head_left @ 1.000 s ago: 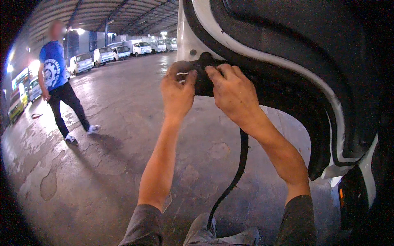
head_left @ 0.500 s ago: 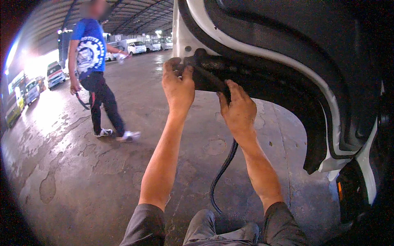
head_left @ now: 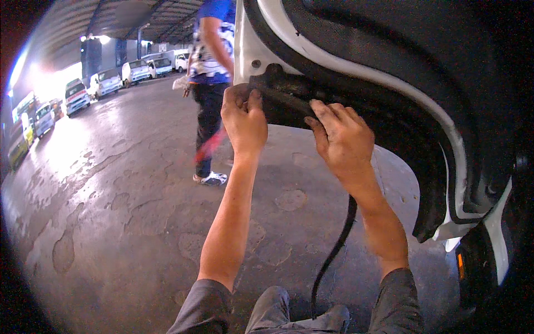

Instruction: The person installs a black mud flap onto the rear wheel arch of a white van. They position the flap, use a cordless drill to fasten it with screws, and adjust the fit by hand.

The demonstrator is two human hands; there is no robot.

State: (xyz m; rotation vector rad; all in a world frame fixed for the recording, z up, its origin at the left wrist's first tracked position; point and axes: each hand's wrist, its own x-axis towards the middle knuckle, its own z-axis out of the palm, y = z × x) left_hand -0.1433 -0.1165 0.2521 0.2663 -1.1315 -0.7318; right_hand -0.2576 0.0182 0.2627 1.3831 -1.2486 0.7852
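A long black rubber strip [head_left: 336,245] runs along the lower edge of a vehicle door [head_left: 384,75] and hangs down past my right forearm toward my legs. My left hand [head_left: 245,125] is closed on the strip at the door's left corner, thumb and fingers pinched together. Farther right, my right hand [head_left: 347,142] pinches the same strip between thumb and fingers, just under the door's dark lower face. Between the hands the strip lies stretched nearly straight. How it meets the door edge is too dark to make out.
Another person in a blue shirt [head_left: 212,61] stands beyond my left hand, with a blurred red thing by the leg. Several parked vans [head_left: 105,82] line the far left. The concrete floor [head_left: 133,239] is patched and worn. A dark part with an orange reflector [head_left: 460,266] sits low right.
My right hand has slid right along the strip, away from my left hand, and the hanging length has swung right. The other person has walked to the right, behind my left hand.
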